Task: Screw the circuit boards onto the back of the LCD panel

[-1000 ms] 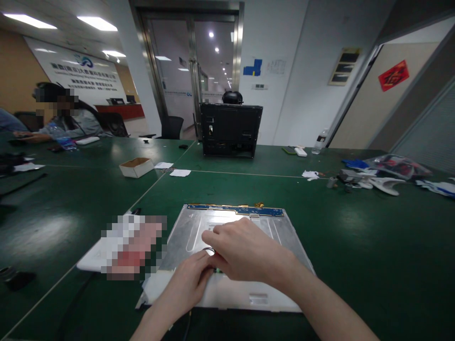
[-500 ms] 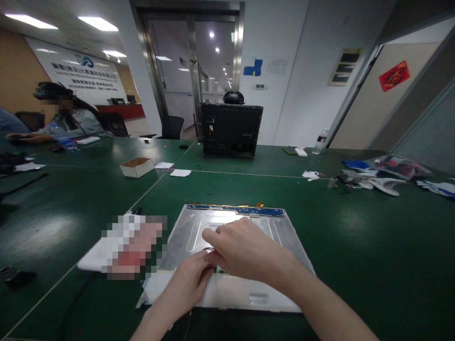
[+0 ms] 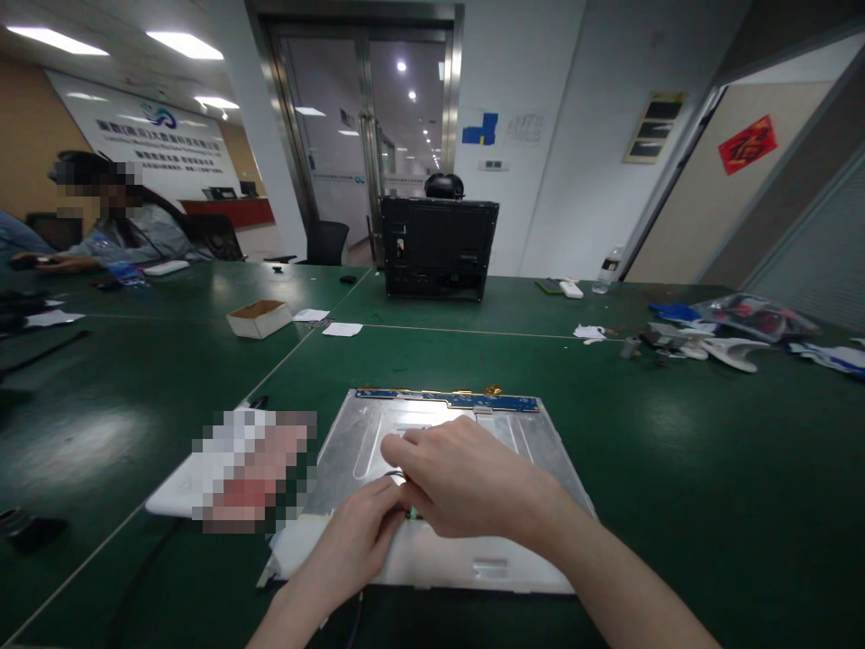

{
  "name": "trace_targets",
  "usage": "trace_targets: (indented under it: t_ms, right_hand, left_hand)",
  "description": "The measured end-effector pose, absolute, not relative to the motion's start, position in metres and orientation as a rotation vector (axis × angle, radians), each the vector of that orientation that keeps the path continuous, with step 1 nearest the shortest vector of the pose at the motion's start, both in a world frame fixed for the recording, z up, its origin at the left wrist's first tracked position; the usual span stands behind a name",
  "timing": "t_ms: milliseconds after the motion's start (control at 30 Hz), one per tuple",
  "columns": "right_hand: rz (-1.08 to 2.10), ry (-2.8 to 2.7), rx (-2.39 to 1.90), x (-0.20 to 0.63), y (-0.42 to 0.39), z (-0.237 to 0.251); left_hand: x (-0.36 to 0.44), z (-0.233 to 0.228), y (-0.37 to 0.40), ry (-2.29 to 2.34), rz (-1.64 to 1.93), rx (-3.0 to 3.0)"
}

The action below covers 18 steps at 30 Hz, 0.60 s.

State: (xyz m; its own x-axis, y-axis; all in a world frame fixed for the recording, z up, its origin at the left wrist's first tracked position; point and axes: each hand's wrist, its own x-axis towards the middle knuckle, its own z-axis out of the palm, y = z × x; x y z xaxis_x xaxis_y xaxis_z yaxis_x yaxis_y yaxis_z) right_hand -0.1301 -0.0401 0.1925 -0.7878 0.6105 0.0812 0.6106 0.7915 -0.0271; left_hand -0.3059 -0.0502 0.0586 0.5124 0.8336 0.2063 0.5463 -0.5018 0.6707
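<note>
A flat silver display panel (image 3: 541,460) lies on the green table in front of me, with a blue circuit strip (image 3: 419,399) along its far edge. Over its middle, my right hand (image 3: 452,469) is closed with curled fingers; what it grips is hidden. My left hand (image 3: 365,532) is closed too, its fingertips pressed close to the right hand's. A dark thin cable (image 3: 394,473) shows at the fingertips, but I cannot tell which hand holds it. A bit of green circuit board (image 3: 414,514) peeks out beneath the fingers.
Left of the panel lies a white object (image 3: 179,487), partly blurred out. Farther off are an open white box (image 3: 259,320), a black monitor (image 3: 439,248) and a water bottle (image 3: 606,270). Gloves and a plastic bag (image 3: 757,314) lie at right. A person (image 3: 135,216) sits at far left.
Both hands stay almost in place at the middle of the panel, with only a tiny shift of the right hand's fingers. The person at far left has moved slightly.
</note>
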Motion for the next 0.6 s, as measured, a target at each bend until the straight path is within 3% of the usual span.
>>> trace_targets:
  t_ms: [600]
  right_hand:
    - [-0.018,-2.884,-0.915,-0.129,-0.039,0.192]
  left_hand:
    - [-0.305,0.062,-0.05,1.13,0.69,2.212]
